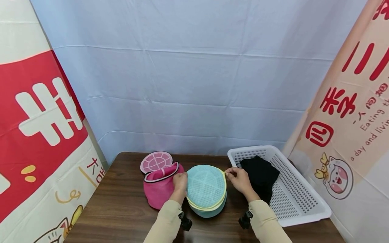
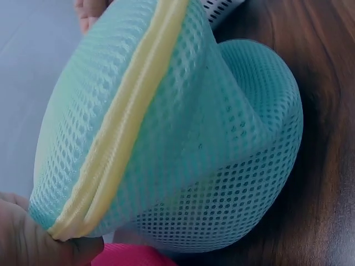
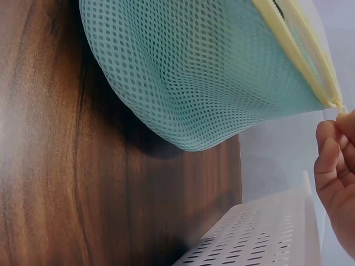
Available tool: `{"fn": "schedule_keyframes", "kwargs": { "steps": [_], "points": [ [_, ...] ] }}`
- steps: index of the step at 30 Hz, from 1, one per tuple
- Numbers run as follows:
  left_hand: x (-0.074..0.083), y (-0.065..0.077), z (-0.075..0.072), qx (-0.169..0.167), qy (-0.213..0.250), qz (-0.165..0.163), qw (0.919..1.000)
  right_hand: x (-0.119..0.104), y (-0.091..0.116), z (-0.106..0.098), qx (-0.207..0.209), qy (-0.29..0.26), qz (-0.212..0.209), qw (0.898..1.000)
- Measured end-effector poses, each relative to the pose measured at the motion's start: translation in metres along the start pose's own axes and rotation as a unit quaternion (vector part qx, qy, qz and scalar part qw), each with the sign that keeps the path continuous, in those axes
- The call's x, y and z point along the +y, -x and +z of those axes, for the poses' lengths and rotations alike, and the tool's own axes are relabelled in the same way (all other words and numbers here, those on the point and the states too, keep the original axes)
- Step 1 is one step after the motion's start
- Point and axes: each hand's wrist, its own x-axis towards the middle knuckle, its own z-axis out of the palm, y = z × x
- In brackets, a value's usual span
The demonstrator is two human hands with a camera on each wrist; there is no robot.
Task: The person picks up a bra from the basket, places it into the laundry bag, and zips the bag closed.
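A round teal mesh laundry bag (image 1: 206, 187) with yellow zipper trim (image 2: 130, 111) stands on the table between both hands. My left hand (image 1: 180, 182) grips its left edge at the zipper band. On the other side, my right hand (image 1: 239, 179) pinches the zipper pull (image 3: 341, 108) between thumb and finger. Near that pull, a small stretch of the zipper gapes in the right wrist view. The bag's mesh side is creased and sags inward. Just left of the left hand lies a pink mesh bag (image 1: 158, 194), its lid (image 1: 156, 162) folded back and its mouth open.
A white perforated basket (image 1: 299, 199) stands at the right of the wooden table (image 1: 121, 202), with black cloth (image 1: 261, 172) in it, close beside the right hand. Behind the table hangs a pale blue curtain (image 1: 188, 84); printed cloths flank both sides.
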Motion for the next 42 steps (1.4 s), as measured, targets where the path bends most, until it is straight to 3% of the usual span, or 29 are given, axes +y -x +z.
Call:
{"fn": "schedule_keyframes", "kwargs": {
  "steps": [6,11,17,25,28,42],
  "points": [
    [-0.001,0.001,-0.001,-0.008,-0.019,0.012,0.9997,0.001,-0.001,-0.001,0.017,0.025,-0.020,0.999],
    [0.002,0.001,0.001,-0.008,-0.078,0.037,0.9962,0.002,0.000,-0.002,0.016,0.017,-0.019,1.000],
    [0.013,-0.003,0.005,-0.016,-0.177,0.096,0.9793,0.005,-0.003,-0.002,0.016,0.019,-0.024,0.999],
    [0.020,-0.009,0.008,-0.064,-0.259,0.131,0.9549,0.010,-0.007,0.002,0.022,0.006,-0.030,0.999],
    [0.022,-0.013,0.009,-0.075,-0.265,0.139,0.9512,0.011,-0.010,0.004,0.026,0.008,-0.033,0.999],
    [0.014,-0.028,0.014,-0.120,-0.251,0.117,0.9534,0.014,-0.020,0.013,0.026,0.019,-0.014,0.999]
  ]
}}
